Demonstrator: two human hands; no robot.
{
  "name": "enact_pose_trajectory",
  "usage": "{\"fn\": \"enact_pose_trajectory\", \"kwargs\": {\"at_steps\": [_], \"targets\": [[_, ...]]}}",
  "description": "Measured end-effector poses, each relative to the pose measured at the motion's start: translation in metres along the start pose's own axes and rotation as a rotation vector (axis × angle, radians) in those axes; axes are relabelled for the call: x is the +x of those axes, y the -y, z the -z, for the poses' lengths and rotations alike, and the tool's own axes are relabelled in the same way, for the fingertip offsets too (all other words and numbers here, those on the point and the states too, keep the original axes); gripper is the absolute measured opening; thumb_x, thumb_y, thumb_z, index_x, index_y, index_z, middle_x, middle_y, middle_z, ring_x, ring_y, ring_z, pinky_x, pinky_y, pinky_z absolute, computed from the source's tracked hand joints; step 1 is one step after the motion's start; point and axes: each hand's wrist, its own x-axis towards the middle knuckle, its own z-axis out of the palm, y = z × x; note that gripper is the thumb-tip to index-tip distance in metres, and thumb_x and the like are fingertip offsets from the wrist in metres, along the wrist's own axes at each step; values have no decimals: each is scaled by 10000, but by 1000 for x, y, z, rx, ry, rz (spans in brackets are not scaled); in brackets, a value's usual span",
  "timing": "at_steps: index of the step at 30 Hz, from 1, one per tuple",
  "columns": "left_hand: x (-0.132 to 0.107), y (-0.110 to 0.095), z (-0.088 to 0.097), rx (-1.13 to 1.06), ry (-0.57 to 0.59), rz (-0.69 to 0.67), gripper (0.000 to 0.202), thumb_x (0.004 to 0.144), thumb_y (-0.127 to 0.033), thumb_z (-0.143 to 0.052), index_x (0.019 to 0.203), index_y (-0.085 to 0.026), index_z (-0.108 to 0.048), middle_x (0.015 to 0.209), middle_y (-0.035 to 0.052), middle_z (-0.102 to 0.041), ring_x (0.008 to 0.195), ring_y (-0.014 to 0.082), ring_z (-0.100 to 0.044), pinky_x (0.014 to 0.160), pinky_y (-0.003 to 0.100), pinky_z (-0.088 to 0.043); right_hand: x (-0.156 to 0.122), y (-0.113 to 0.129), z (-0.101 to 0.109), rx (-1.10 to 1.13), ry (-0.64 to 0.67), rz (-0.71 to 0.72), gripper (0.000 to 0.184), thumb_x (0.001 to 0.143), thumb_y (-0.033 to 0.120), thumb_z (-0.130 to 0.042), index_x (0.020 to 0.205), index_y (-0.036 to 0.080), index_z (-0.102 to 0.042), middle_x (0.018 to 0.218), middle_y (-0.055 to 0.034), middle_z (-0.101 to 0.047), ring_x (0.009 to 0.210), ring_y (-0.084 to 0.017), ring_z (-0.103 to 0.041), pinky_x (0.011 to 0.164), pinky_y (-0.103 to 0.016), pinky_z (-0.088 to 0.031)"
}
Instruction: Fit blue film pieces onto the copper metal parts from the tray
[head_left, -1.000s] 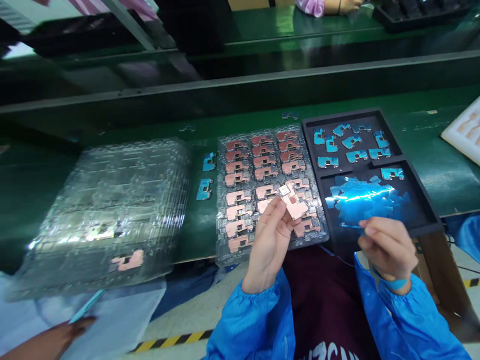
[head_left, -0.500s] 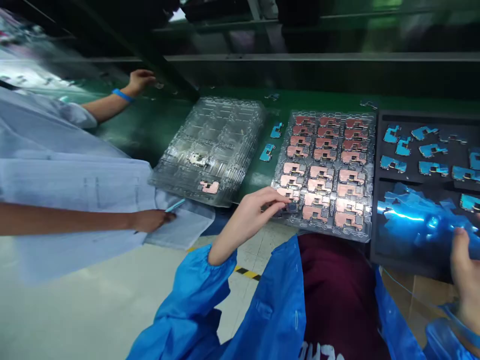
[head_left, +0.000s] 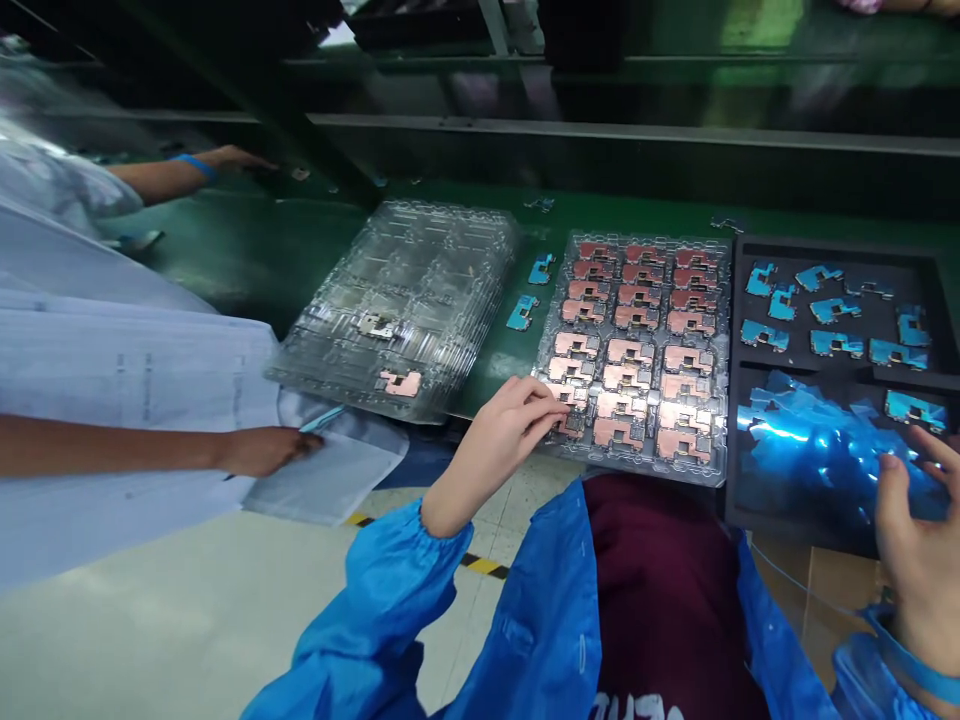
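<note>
My left hand (head_left: 510,430) is at the lower left corner of a clear plastic tray (head_left: 637,468) filled with copper-faced circuit boards. Its thumb and forefinger are pinched on the edge of a circuit board (head_left: 571,427) in the corner slot; the fingertips hide part of it. My right hand (head_left: 919,540) is over the lower part of a black tray (head_left: 802,525), thumb and fingers apart. Under it lies a pile of clear blue film pieces (head_left: 817,440). Close to its fingertips rests a blue-covered board (head_left: 916,408); whether they touch, I cannot tell.
Left of the filled tray is a stack of clear trays (head_left: 435,290) with a copper-faced board (head_left: 401,383) on top. Two blue-covered boards (head_left: 523,312) lie between. A co-worker's hand (head_left: 262,450) holds a blue pen at the left; their other arm (head_left: 172,175) reaches across the green bench.
The dark board in my left fingers has come down into the corner slot, copper face showing. My right hand has come further into view. The co-worker's far arm has shifted left and lower.
</note>
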Motion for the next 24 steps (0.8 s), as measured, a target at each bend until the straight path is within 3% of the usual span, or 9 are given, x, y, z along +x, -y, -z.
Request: {"fn": "enact_pose_trajectory", "kwargs": {"at_steps": [8, 15, 24], "targets": [[-8, -2, -10, 163, -65, -111, 228, 1095, -229, -545, 1101, -222, -773, 1094, 92, -773, 963, 262, -687, 879, 421, -546, 1, 22, 3, 34, 56, -34, 457, 982, 414, -723, 1415, 270, -742, 1530, -199, -630, 1396, -453, -636, 1154, -662, -541], [-15, 1, -14, 276, -116, -185, 251, 1105, -241, -533, 1158, -207, -776, 1084, 109, -784, 959, 278, -689, 830, 416, -538, 7, 44, 0, 112, 98, -19, 369, 1058, 370, -662, 1384, 213, -732, 1548, -194, -595, 1402, -422, -619, 1135, -678, -543], [-21, 8, -26, 338, -169, -194, 341, 1087, -250, -564, 1390, -225, -719, 1364, 156, -764, 1179, 359, -716, 1009, 512, -535, 7, 52, 4, 147, 105, -17, 339, 1067, 346, -667, 1374, 217, -731, 1547, -194, -588, 1399, -391, -632, 1151, -641, -540]]}}
